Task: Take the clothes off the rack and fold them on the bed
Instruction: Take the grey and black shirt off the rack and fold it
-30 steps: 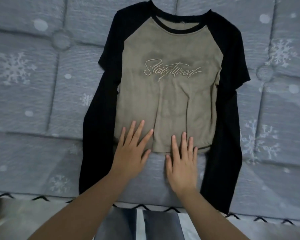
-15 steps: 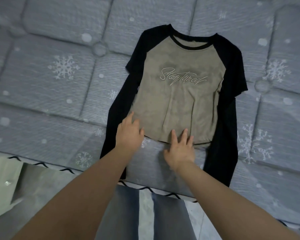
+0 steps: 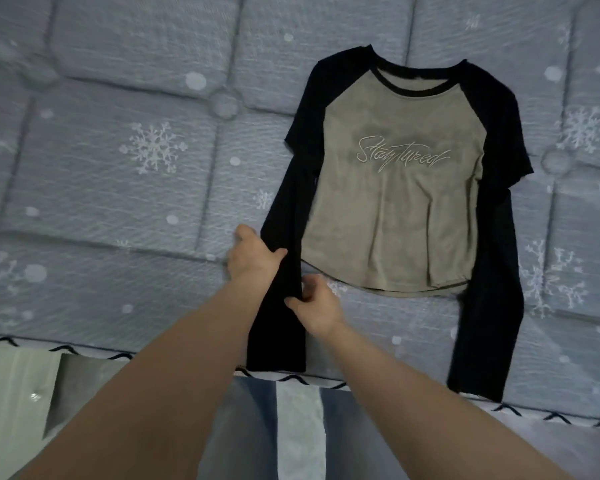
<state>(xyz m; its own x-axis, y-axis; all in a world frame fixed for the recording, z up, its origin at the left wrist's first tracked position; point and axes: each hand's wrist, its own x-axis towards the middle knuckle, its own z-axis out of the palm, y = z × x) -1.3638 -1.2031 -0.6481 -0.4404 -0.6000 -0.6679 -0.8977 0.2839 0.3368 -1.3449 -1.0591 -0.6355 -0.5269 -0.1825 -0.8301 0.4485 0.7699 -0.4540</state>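
Note:
A long-sleeved shirt lies flat and face up on the bed. Its body is khaki with pale script lettering; the collar and both sleeves are black. The black left sleeve runs down to the bed's front edge. My left hand grips that sleeve's outer edge, thumb on top of the cloth. My right hand pinches the same sleeve's inner edge just below the khaki hem. The black right sleeve lies straight and untouched.
The bed's blue-grey quilted cover has snowflake prints and a zigzag-trimmed front edge. My legs in jeans stand against that edge. A pale floor shows at lower left. No rack is in view.
Both hands left the khaki hem, where they lay flat, and shifted left onto the black left sleeve, now gripping it. The camera view swung left, so the shirt sits further right.

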